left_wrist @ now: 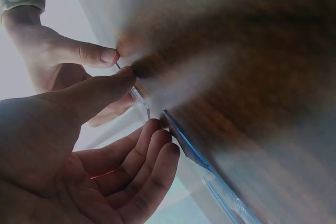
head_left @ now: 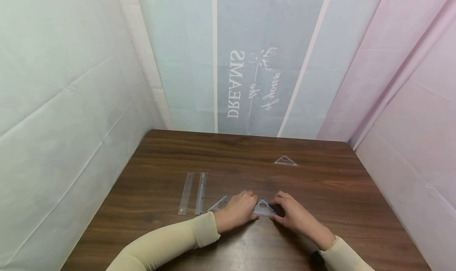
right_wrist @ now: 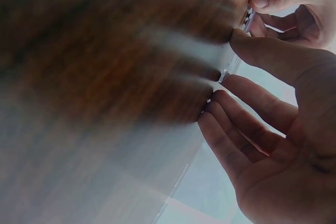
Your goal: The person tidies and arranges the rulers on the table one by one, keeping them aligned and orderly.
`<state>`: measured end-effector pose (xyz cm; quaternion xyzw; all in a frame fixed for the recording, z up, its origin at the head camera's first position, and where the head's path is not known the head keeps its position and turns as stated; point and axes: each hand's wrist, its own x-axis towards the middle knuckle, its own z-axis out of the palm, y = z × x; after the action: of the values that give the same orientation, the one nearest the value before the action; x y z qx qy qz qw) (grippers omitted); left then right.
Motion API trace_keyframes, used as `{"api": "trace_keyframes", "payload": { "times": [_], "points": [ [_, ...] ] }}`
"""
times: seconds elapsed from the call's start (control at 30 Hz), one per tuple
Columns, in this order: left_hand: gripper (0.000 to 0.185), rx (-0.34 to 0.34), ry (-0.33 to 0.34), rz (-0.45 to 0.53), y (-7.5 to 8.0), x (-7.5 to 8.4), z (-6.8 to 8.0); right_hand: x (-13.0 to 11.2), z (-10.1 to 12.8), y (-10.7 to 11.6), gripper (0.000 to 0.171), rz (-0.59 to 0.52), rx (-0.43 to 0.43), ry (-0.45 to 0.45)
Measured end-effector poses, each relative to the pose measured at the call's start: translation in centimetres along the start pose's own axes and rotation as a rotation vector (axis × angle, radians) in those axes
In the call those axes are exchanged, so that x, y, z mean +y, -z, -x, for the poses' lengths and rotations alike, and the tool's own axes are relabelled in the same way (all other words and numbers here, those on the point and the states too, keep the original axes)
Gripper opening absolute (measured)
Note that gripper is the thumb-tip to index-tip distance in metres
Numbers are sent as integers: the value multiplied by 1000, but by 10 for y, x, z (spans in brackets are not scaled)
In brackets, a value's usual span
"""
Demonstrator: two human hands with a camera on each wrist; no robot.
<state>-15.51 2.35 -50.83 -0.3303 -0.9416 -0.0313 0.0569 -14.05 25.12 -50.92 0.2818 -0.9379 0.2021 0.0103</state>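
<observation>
Two clear rulers (head_left: 193,193) lie side by side on the brown worktop (head_left: 320,192); beyond them to the right, well apart, sits a small set square (head_left: 285,160).

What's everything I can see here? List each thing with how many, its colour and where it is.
set square: one, clear, near table edge, between both hands
second set square: one, clear, partly under the left hand
far set square: one, clear, further back, right of centre
rulers: two, clear, side by side, left
table: one, dark brown wood
cloth backdrop: pale blue, green, pink, around the table
left hand: touches the set square
right hand: touches the set square
</observation>
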Motion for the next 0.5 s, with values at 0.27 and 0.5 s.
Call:
{"api": "trace_keyframes", "payload": {
  "times": [0.27, 0.5],
  "points": [
    [39, -9, 1, 11, 5, 1, 0, -2, 0, 3, 31, -5, -1, 3],
    [39, -21, -2, 28, 8, 1, -1, -1, -1, 6, 32, -7, -21, 3]
  ]
}}
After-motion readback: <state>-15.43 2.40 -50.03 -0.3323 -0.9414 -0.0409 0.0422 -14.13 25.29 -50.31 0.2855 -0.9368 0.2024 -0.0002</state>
